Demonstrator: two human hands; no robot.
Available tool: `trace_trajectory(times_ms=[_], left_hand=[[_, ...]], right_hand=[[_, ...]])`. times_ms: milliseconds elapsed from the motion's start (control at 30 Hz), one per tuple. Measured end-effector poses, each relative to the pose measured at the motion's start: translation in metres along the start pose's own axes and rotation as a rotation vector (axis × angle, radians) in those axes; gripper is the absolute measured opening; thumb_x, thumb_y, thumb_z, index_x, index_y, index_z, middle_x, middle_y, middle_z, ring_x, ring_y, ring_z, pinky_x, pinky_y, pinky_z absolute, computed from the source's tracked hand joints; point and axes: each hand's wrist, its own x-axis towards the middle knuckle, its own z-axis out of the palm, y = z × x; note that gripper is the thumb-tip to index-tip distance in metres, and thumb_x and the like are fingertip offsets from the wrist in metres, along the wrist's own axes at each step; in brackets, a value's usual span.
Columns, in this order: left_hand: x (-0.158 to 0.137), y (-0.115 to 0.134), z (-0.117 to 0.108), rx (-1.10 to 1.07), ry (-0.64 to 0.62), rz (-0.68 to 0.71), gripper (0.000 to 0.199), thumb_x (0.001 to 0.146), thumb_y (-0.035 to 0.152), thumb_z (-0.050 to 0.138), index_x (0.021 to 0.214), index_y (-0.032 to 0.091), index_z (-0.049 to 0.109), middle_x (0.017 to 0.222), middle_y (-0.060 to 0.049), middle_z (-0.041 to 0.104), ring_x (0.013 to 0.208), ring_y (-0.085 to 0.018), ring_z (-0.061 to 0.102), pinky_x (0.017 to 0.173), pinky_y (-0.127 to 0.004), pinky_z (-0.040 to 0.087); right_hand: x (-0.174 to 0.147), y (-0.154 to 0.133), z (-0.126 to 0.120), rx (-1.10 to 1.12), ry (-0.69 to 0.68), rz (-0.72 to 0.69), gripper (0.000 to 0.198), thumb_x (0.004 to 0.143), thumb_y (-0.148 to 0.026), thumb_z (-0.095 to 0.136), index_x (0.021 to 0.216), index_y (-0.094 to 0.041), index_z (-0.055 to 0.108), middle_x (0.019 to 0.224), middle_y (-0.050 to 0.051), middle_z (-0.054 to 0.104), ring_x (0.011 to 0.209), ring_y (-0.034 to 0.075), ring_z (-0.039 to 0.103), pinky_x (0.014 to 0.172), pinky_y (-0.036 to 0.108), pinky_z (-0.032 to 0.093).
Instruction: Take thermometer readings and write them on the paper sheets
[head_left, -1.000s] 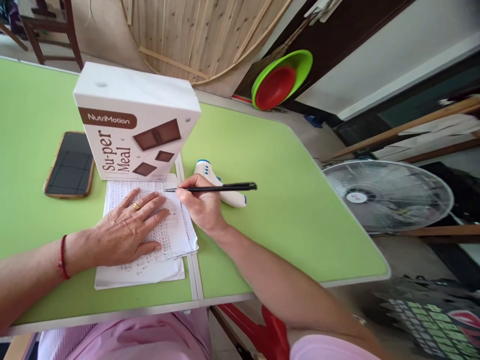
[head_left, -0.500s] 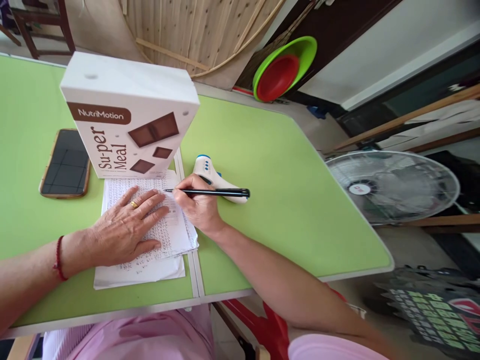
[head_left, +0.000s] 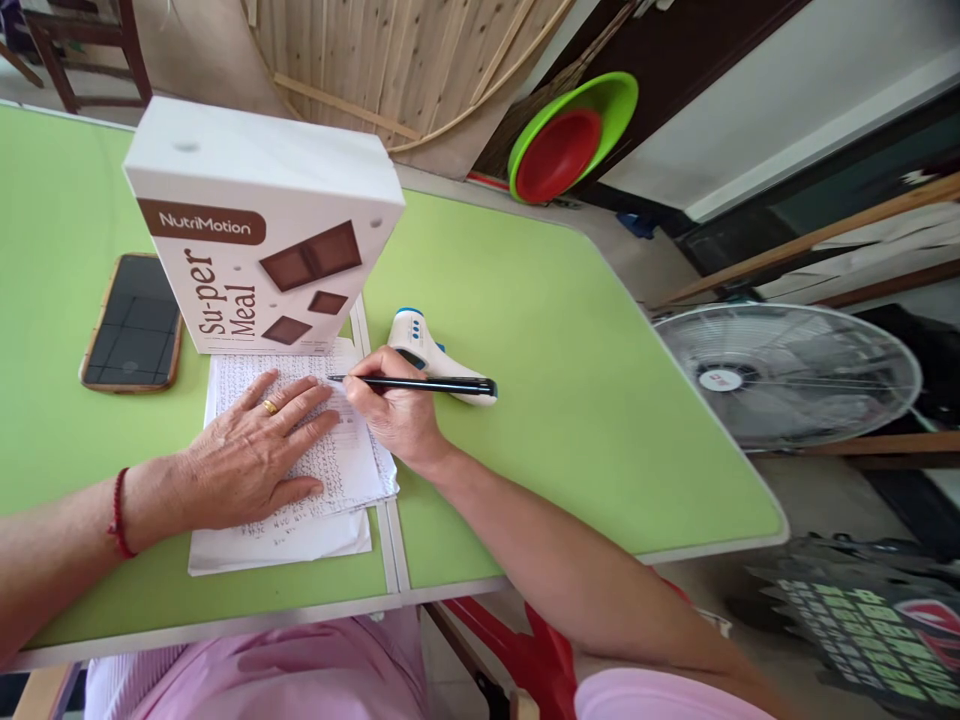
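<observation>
My left hand lies flat with its fingers spread on a stack of handwritten paper sheets. A black pen is pinched in my right hand, its tip at the writing near my left fingertips. Behind the sheets a white box printed "NutriMotion Su-per Meal" stands upright, at or over their far edge. Just beyond my right hand lies a white and blue handheld thermometer, partly hidden by the hand and pen.
A phone in a brown case lies left of the box on the green table. A metal strip crosses the tabletop. Beyond the right edge is a fan. Green and red basins stand past the far edge.
The view has shifted very slightly. Both hands stay in nearly the same place, and the pen's tip remains at about the same spot on the paper.
</observation>
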Motion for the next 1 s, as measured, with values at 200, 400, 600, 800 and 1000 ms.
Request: trace_trajectory(times_ms=[200, 400, 600, 800, 1000], left_hand=[[-0.0001, -0.0003, 0.0008, 0.008, 0.018, 0.011, 0.055, 0.101, 0.048, 0.040, 0.143, 0.012, 0.044, 0.153, -0.018, 0.038, 0.144, -0.033, 0.031, 0.119, -0.056, 0.021], [0.0002, 0.0005, -0.0002, 0.012, 0.022, 0.013, 0.055, 0.100, 0.047, 0.043, 0.142, 0.012, 0.045, 0.152, -0.019, 0.040, 0.143, -0.033, 0.033, 0.118, -0.057, 0.022], [-0.0002, -0.0009, 0.0010, 0.000, 0.027, 0.010, 0.055, 0.100, 0.048, 0.044, 0.142, 0.012, 0.045, 0.152, -0.019, 0.039, 0.144, -0.033, 0.033, 0.119, -0.056, 0.021], [-0.0002, -0.0011, 0.0011, -0.017, 0.017, -0.001, 0.055, 0.100, 0.047, 0.043, 0.142, 0.013, 0.044, 0.153, -0.019, 0.038, 0.144, -0.033, 0.033, 0.120, -0.056, 0.021], [-0.0002, -0.0005, 0.0007, -0.011, 0.016, -0.006, 0.055, 0.100, 0.048, 0.044, 0.142, 0.014, 0.044, 0.153, -0.018, 0.038, 0.144, -0.032, 0.032, 0.120, -0.055, 0.020]], right_hand=[[-0.0001, -0.0003, -0.0011, -0.031, -0.013, 0.005, 0.015, 0.082, -0.017, 0.057, 0.069, -0.022, 0.051, 0.061, -0.006, 0.056, 0.055, 0.009, 0.051, 0.054, 0.024, 0.043], [-0.0001, -0.0002, -0.0010, -0.012, -0.011, 0.002, 0.015, 0.081, -0.017, 0.057, 0.069, -0.022, 0.051, 0.061, -0.006, 0.055, 0.055, 0.009, 0.050, 0.054, 0.024, 0.042], [0.0004, 0.0000, -0.0013, 0.004, -0.010, 0.016, 0.013, 0.081, -0.019, 0.055, 0.069, -0.022, 0.051, 0.061, -0.005, 0.056, 0.055, 0.010, 0.049, 0.054, 0.025, 0.042], [0.0009, 0.0000, -0.0011, -0.025, 0.001, 0.077, 0.013, 0.080, -0.020, 0.055, 0.069, -0.023, 0.050, 0.061, -0.005, 0.056, 0.055, 0.011, 0.049, 0.055, 0.026, 0.043], [0.0007, 0.0003, -0.0011, -0.027, -0.011, 0.057, 0.013, 0.080, -0.020, 0.055, 0.068, -0.023, 0.050, 0.060, -0.005, 0.055, 0.055, 0.010, 0.050, 0.055, 0.025, 0.043]])
